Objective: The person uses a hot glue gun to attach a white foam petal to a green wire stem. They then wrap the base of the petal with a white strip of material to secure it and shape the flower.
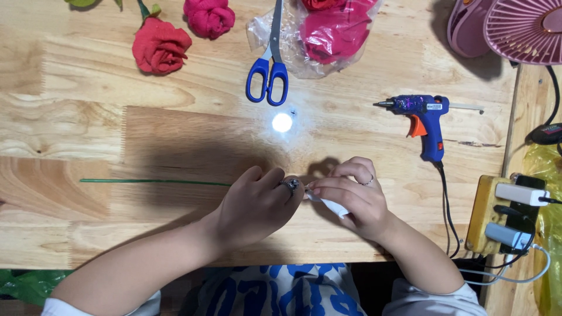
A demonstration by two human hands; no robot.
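Observation:
My left hand (257, 205) is closed around the right end of a thin green wire stem (152, 182) that lies flat and runs off to the left. My right hand (354, 196) meets it fingertip to fingertip and pinches a small white strip (331, 205), which pokes out under the fingers. What passes between the two hands at the stem's tip is hidden by the fingers. Both hands rest near the front edge of a light wooden table (88, 123).
A blue glue gun (424, 117) lies to the right, its cord running to a yellow power strip (503, 213). Blue-handled scissors (269, 73), a red fabric rose (159, 47), a pink one (209, 16), a plastic bag of pink material (331, 35) and a pink fan (518, 29) line the back.

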